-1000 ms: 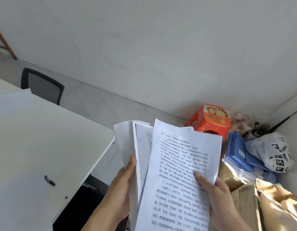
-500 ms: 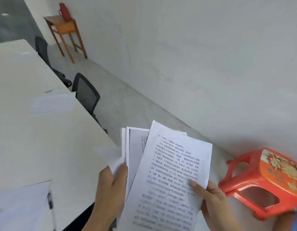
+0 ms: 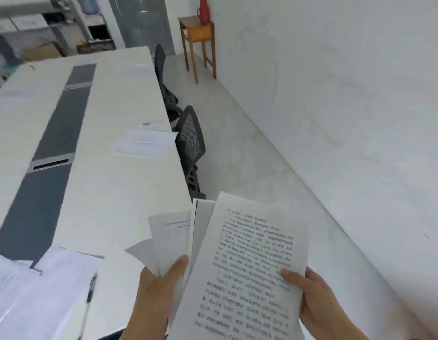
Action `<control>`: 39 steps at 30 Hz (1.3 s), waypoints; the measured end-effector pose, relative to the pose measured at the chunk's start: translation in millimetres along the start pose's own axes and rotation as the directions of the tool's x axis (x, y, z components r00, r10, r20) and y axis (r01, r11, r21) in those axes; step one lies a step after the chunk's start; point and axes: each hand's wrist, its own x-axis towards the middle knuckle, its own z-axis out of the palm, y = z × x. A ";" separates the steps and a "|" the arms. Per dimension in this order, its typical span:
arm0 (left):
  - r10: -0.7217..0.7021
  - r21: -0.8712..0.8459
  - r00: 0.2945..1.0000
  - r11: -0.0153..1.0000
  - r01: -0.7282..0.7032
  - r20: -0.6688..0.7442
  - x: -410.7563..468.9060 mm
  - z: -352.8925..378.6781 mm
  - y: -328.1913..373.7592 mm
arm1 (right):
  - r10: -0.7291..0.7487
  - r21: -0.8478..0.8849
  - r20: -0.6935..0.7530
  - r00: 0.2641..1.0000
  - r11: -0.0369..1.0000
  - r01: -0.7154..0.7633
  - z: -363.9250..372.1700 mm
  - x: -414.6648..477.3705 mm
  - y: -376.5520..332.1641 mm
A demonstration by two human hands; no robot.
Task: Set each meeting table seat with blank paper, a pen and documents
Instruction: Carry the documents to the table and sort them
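Right hand (image 3: 318,305) pinches 1 printed document (image 3: 250,266), left hand (image 3: 159,298) grips the sheaf (image 3: 171,236) at 9 o'clock; separate cleanly, then lay it square on the table (image 3: 110,192).

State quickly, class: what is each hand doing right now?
Left hand: grips the back sheets, thumb on top.
Right hand: pinches the printed front sheet at its right edge.
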 end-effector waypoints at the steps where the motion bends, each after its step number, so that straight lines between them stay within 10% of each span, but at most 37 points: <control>1: -0.015 -0.026 1.000 1.000 0.015 0.026 11.8 2.3 4.7 | -0.004 -0.014 0.003 1.000 1.000 0.004 7.8 13.5 -9.1; 11: 0.045 -0.168 0.998 0.985 -0.036 0.047 115.3 2.3 76.3 | 0.083 -0.231 0.187 0.979 0.972 -0.038 98.9 135.1 -98.5; 22: 0.039 -0.284 0.927 0.946 -0.154 -0.373 168.0 -4.7 89.9 | 0.320 -0.712 0.273 0.907 0.702 -0.033 180.2 295.2 -142.9; 31: 0.034 -0.174 0.667 0.955 -0.242 -0.744 174.4 27.1 99.0 | 0.433 -0.884 0.361 0.826 0.440 0.156 265.9 424.9 -164.4; 39: -0.069 -0.168 0.299 0.932 -0.322 -0.952 148.9 30.7 111.1 | 0.466 -0.920 0.372 0.803 0.299 0.253 370.0 479.5 -103.1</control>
